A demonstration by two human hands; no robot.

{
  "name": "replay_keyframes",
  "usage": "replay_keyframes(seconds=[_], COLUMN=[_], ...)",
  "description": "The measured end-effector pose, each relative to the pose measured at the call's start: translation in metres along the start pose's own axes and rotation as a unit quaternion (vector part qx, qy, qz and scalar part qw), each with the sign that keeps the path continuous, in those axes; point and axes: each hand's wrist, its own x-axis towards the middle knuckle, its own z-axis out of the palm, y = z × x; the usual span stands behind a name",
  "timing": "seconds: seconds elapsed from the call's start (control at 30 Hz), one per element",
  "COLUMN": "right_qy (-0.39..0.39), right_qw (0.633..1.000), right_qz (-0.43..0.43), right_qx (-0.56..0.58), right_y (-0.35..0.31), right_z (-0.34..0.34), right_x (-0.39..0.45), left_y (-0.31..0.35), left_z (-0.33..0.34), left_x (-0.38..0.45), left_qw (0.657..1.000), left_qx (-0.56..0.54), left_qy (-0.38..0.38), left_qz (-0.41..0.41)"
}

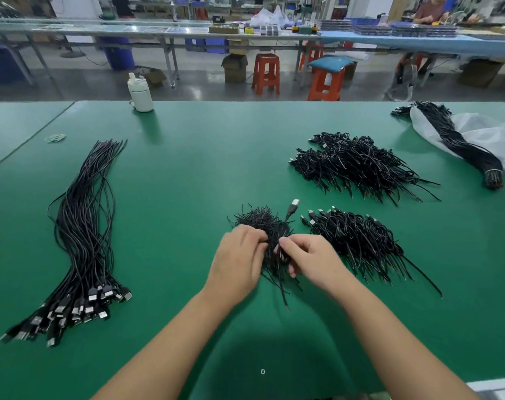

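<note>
A coiled black USB cable [277,252] is held between both hands over the green table [187,174]; its silver plug [294,202] sticks up and its loose end trails toward me. My left hand [236,261] grips the coil from the left. My right hand [311,258] pinches it from the right with thumb and forefinger. Just beyond the hands lies a small heap of short black twist ties [254,219].
Straight USB cables [83,243] lie in a long bundle at the left. Two piles of coiled cables [358,241] [358,166] sit at the right. A tied bundle on a plastic bag [476,134] lies far right. Also here: a white bottle [140,93] and rubber bands [54,138].
</note>
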Motion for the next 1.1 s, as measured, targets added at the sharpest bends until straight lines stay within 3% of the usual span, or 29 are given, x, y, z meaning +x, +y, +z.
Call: replay_keyframes(seconds=[0.13,0.27,0.4,0.5,0.67,0.83,0.9,0.97,1.1], right_qy=[0.082,0.145,0.144,0.122,0.120,0.154,0.161,0.139,0.113], right_qw=[0.976,0.889,0.815,0.766,0.717,0.716,0.733,0.784,0.917], right_qz=[0.022,0.068,0.128,0.160,0.157,0.102,0.066,0.038,0.051], right_qx=[-0.200,-0.428,-0.547,-0.610,-0.668,-0.673,-0.658,-0.603,-0.378], right_y=[0.003,0.011,0.025,0.039,0.051,0.041,0.035,0.034,0.061], right_z=[-0.037,-0.088,-0.123,-0.131,-0.129,-0.119,-0.108,-0.088,-0.033], right_x=[0.018,0.045,0.070,0.078,0.080,0.076,0.074,0.071,0.052], left_y=[-0.056,-0.096,-0.095,-0.096,-0.094,-0.095,-0.094,-0.094,-0.093], left_z=[0.007,-0.001,0.005,0.005,0.005,0.004,0.003,0.003,0.004], left_x=[-0.029,-0.047,-0.046,-0.048,-0.046,-0.046,-0.047,-0.047,-0.048], left_qw=[0.986,0.956,0.955,0.949,0.944,0.942,0.942,0.942,0.946], left_qx=[0.089,0.153,0.184,0.180,0.187,0.188,0.187,0.188,0.188], left_qy=[-0.033,-0.047,-0.086,-0.087,-0.104,-0.099,-0.098,-0.098,-0.085], left_qz=[-0.138,-0.245,-0.216,-0.244,-0.249,-0.259,-0.261,-0.258,-0.252])
